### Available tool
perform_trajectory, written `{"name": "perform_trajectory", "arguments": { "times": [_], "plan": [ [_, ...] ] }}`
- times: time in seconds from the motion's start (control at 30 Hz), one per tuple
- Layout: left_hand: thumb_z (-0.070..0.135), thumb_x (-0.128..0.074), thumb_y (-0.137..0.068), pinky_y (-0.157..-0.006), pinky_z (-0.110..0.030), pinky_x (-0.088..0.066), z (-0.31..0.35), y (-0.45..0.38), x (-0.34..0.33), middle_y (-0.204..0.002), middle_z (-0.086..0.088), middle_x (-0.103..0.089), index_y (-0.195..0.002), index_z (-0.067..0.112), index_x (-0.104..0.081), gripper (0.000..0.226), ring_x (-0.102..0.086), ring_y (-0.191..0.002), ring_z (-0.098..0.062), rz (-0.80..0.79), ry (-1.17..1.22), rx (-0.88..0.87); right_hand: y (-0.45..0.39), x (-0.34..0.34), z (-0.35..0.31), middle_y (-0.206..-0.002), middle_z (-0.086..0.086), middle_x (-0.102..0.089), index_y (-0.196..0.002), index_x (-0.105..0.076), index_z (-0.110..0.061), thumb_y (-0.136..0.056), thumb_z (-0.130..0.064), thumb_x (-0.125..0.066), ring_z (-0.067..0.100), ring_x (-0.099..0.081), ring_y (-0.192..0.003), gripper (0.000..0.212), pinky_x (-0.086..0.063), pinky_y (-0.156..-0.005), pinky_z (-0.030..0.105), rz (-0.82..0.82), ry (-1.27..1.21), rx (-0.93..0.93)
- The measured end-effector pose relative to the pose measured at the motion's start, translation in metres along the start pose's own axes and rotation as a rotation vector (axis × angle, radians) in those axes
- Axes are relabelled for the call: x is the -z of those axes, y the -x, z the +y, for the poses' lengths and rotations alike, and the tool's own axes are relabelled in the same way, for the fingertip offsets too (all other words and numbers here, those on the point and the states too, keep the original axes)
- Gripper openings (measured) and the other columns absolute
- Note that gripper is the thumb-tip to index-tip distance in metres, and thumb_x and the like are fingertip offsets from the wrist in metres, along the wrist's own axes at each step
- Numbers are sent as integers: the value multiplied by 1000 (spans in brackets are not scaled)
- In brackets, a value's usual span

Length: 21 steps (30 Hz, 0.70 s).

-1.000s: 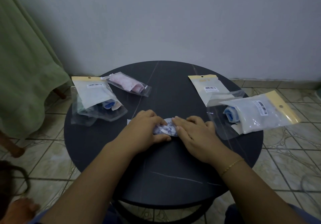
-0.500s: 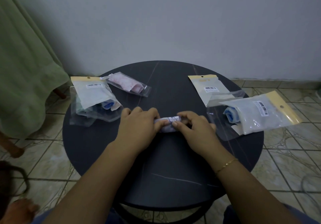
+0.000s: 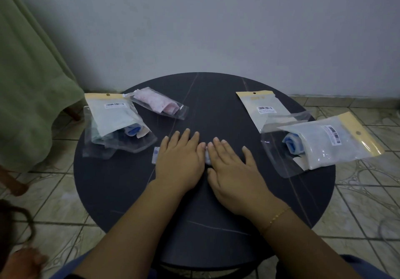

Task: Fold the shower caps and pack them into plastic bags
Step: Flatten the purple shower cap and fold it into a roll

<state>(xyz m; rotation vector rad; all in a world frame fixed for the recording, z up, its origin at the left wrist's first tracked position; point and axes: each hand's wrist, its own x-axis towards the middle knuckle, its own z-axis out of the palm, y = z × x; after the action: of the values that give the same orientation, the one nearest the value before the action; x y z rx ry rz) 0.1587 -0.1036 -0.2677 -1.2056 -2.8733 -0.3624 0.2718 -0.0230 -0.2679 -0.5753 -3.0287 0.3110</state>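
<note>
Both hands have changed from a pinching, rolling grip on the shower cap half a second ago to flat palms pressed down on it. The left hand [image 3: 179,159] lies with fingers extended and slightly spread; the right hand [image 3: 232,168] lies the same way, touching the left at the forefingers. Neither hand grips anything; both only press downward.

The shower cap [image 3: 155,153] sits at the middle of the round dark table [image 3: 205,235], almost wholly hidden under the palms. Only a pale end shows beside the left hand's outer edge and a sliver shows between the two hands. Judged from this, the fold is being flattened and air pressed out, so the folding step is near its end and bagging comes next.

Surroundings:
- Left of the hands: a yellow-topped packed bag [image 3: 112,114] lying on clear bags [image 3: 97,151].
- Behind it: a clear bag holding a pink cap [image 3: 158,102].
- Right of the hands: a flat yellow-topped bag [image 3: 263,107], and a packed bag with a blue cap [image 3: 324,144] overhanging the table edge.
- A clear empty-looking bag [image 3: 279,159] lies just beside the right hand.

Nothing blocks the reach to that bag. The overhanging packed bag could slip if knocked.
</note>
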Motion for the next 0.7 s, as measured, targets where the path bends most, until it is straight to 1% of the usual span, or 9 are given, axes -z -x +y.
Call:
{"name": "perform_trajectory", "arguments": {
  "times": [0.13, 0.23, 0.33, 0.4, 0.43, 0.5, 0.7],
  "plan": [
    [36, -13, -102, -116, -35, 2, -1, -2, 1, -159, -1, -6, -151, 17, -11, 52, 0, -146, -17, -111, 87, 52, 3, -1, 0, -157, -9, 16, -149, 11, -24, -64, -48, 17, 3, 16, -142, 88, 15, -112, 38, -21, 19, 1],
    [38, -12, -102, -116, -34, 4, -2, -3, 2, -159, -1, -1, -151, 17, -7, 54, 4, -146, -17, -142, 90, 63, 3, -2, 0, -157, -9, 15, -149, 11, -25, -65, -48, 15, 3, 15, -142, 87, 14, -113, 37, -30, -2, 4],
    [44, -11, -100, -116, -35, 5, -4, -2, 0, -159, -1, 3, -151, 18, -2, 58, 8, -146, -17, -162, 49, 65, 3, -1, 1, -157, -11, 15, -148, 11, -27, -79, -49, 7, 3, 15, -142, 73, 14, -113, 36, -45, -20, -9],
    [52, -10, -98, -116, -36, 5, -7, -1, 0, -159, 0, 6, -151, 20, 2, 63, 11, -145, -18, -179, 19, 79, 4, 1, 1, -156, -12, 15, -148, 10, -28, -93, -45, -6, 4, 14, -143, 61, 13, -114, 37, -66, -24, -24],
    [55, -9, -96, -116, -36, 5, -10, 0, 1, -159, 1, 7, -151, 20, 3, 66, 11, -145, -18, -191, 14, 90, 5, 2, 1, -156, -12, 15, -149, 10, -28, -97, -42, -13, 4, 14, -143, 58, 13, -114, 37, -76, -29, -31],
    [58, -8, -95, -116, -37, 5, -14, 3, 2, -159, 1, 8, -150, 21, 5, 68, 12, -145, -18, -210, 2, 107, 6, 3, 2, -157, -13, 14, -149, 9, -30, -99, -39, -18, 5, 12, -143, 57, 13, -115, 38, -81, -34, -38],
    [54, -6, -96, -117, -35, 6, -27, 21, 6, -158, 2, 13, -150, 19, 8, 66, 13, -145, -17, -223, -18, 151, 12, 7, 1, -157, -14, 13, -149, 8, -32, -99, -39, -17, 7, 10, -144, 56, 11, -116, 39, -101, -28, -64]
  ]
}}
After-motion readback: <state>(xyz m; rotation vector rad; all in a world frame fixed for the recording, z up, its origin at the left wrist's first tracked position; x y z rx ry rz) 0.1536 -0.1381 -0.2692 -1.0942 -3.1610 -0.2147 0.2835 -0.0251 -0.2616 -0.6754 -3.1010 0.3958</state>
